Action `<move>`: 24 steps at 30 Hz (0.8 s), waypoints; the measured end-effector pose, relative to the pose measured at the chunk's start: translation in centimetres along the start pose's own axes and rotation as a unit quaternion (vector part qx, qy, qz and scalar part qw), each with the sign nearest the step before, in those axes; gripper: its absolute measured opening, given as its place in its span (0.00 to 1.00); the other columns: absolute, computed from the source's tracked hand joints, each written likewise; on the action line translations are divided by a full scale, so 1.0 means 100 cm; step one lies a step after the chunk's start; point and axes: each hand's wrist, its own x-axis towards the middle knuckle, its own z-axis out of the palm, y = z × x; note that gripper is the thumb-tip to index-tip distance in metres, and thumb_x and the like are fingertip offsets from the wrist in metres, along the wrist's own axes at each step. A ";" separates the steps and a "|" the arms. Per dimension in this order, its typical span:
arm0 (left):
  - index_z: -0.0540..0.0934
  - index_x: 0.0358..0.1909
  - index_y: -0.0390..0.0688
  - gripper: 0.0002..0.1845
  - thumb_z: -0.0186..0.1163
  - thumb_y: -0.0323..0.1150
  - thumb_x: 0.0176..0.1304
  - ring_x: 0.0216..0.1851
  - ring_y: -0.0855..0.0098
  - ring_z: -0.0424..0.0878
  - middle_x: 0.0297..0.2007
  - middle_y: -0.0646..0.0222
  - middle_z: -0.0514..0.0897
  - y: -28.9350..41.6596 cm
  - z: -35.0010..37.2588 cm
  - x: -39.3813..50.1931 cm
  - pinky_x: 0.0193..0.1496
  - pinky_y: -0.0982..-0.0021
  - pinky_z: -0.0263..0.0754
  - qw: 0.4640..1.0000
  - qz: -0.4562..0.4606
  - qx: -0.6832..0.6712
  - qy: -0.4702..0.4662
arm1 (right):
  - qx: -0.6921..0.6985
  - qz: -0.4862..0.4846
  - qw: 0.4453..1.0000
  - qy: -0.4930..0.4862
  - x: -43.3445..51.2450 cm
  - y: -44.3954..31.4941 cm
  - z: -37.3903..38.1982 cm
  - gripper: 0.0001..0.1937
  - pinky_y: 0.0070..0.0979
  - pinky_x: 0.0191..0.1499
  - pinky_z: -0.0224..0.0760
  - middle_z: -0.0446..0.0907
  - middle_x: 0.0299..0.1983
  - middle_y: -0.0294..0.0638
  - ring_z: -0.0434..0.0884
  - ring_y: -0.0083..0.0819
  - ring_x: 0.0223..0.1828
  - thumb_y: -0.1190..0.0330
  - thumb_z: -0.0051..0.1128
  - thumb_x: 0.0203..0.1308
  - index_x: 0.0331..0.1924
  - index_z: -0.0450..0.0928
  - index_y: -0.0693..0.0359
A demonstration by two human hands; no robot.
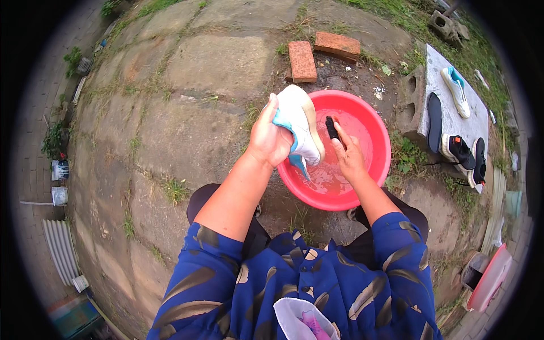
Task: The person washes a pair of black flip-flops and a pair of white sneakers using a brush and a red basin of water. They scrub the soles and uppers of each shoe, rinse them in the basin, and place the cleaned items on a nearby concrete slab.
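Note:
My left hand (272, 138) grips a white shoe (299, 112) with a light-blue lining, tilted over the left rim of a red plastic basin (378, 123). Its blue tongue hangs down over the basin. A small brush with dark bristles (331, 127) is held in my right hand (349, 155), above the basin and apart from the shoe. Shallow water (327, 178) covers the basin's bottom, and the basin stands on the ground between my feet.
Two groups of bricks (302, 61) (338, 44) lie beyond the basin. At right, a stone slab (442, 80) on a hollow block (410, 102) carries a white shoe (457, 91), an insole (433, 123) and black shoes (459, 153) (478, 163). A pink basin (491, 278) leans at lower right.

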 end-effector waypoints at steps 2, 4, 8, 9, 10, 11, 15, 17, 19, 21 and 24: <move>0.70 0.62 0.39 0.29 0.43 0.54 0.76 0.61 0.59 0.75 0.59 0.59 0.78 -0.001 -0.003 0.001 0.68 0.52 0.66 1.000 0.020 0.013 -0.013 | -0.153 0.104 0.982 -0.041 0.002 0.034 0.002 0.32 0.36 0.64 0.67 0.71 0.57 0.52 0.76 0.46 0.59 0.69 0.55 0.65 0.73 0.62 0.41; 0.70 0.62 0.39 0.29 0.43 0.54 0.76 0.61 0.59 0.75 0.59 0.59 0.77 -0.001 -0.006 0.002 0.68 0.52 0.65 1.000 0.024 0.007 -0.007 | -0.242 0.069 0.967 -0.038 0.005 0.059 0.010 0.34 0.36 0.65 0.66 0.71 0.61 0.54 0.74 0.47 0.63 0.75 0.53 0.64 0.74 0.60 0.42; 0.70 0.62 0.39 0.30 0.40 0.55 0.77 0.62 0.58 0.74 0.60 0.58 0.76 0.001 -0.010 0.006 0.69 0.51 0.64 0.999 0.037 -0.025 0.020 | -0.040 0.068 0.996 -0.035 0.006 0.048 0.009 0.36 0.38 0.68 0.63 0.66 0.68 0.56 0.67 0.50 0.70 0.80 0.52 0.61 0.74 0.58 0.50; 0.70 0.62 0.39 0.31 0.40 0.56 0.77 0.62 0.58 0.74 0.60 0.57 0.76 0.001 -0.010 0.007 0.69 0.51 0.64 0.998 0.035 -0.038 0.022 | 0.086 0.127 0.987 -0.050 0.008 0.032 0.004 0.36 0.38 0.69 0.62 0.64 0.70 0.56 0.66 0.50 0.71 0.81 0.53 0.61 0.74 0.58 0.52; 0.70 0.62 0.38 0.31 0.38 0.56 0.77 0.62 0.57 0.74 0.60 0.57 0.76 0.002 -0.011 0.009 0.69 0.52 0.64 0.998 0.039 -0.045 0.032 | 0.055 0.050 0.997 -0.007 0.007 0.012 -0.005 0.34 0.37 0.67 0.63 0.69 0.65 0.56 0.71 0.50 0.66 0.79 0.55 0.62 0.73 0.60 0.54; 0.70 0.62 0.38 0.32 0.37 0.57 0.77 0.63 0.57 0.73 0.60 0.57 0.76 0.001 -0.011 0.011 0.69 0.52 0.64 0.997 0.045 -0.052 0.040 | 0.021 0.021 0.999 0.010 0.005 -0.010 -0.013 0.34 0.36 0.65 0.65 0.71 0.62 0.56 0.72 0.49 0.64 0.78 0.56 0.62 0.73 0.62 0.54; 0.68 0.64 0.37 0.33 0.35 0.56 0.77 0.63 0.60 0.73 0.62 0.56 0.75 -0.004 -0.011 0.014 0.70 0.57 0.64 0.993 0.068 -0.074 0.070 | -0.029 -0.237 0.969 0.063 -0.033 -0.085 -0.031 0.32 0.35 0.55 0.73 0.72 0.51 0.51 0.78 0.44 0.51 0.76 0.61 0.59 0.69 0.69 0.52; 0.69 0.64 0.37 0.31 0.35 0.54 0.78 0.63 0.62 0.74 0.61 0.57 0.76 -0.011 -0.008 0.013 0.70 0.58 0.64 0.992 0.067 -0.024 0.107 | -0.040 -0.288 0.956 0.040 -0.034 -0.108 -0.021 0.32 0.36 0.49 0.77 0.70 0.51 0.49 0.79 0.44 0.50 0.76 0.62 0.57 0.68 0.71 0.48; 0.69 0.64 0.39 0.29 0.35 0.51 0.79 0.63 0.63 0.75 0.61 0.59 0.77 -0.023 -0.001 0.009 0.69 0.59 0.65 0.993 0.058 0.007 0.098 | -0.082 -0.219 0.971 0.038 -0.020 -0.119 -0.015 0.33 0.37 0.49 0.78 0.70 0.50 0.48 0.79 0.45 0.50 0.77 0.62 0.56 0.68 0.71 0.48; 0.70 0.63 0.40 0.26 0.35 0.49 0.79 0.63 0.64 0.75 0.60 0.60 0.78 -0.036 0.006 0.004 0.69 0.59 0.65 0.997 0.063 0.018 0.046 | -0.095 -0.248 0.959 0.097 -0.005 -0.120 -0.015 0.32 0.35 0.48 0.76 0.70 0.50 0.48 0.78 0.43 0.48 0.79 0.61 0.56 0.67 0.72 0.51; 0.71 0.61 0.41 0.25 0.36 0.48 0.79 0.61 0.63 0.76 0.59 0.60 0.78 -0.042 0.012 0.001 0.68 0.58 0.67 0.998 0.056 -0.004 0.042 | -0.113 -0.273 0.949 0.113 -0.002 -0.117 -0.022 0.32 0.37 0.46 0.77 0.70 0.49 0.48 0.79 0.44 0.45 0.78 0.61 0.55 0.67 0.72 0.48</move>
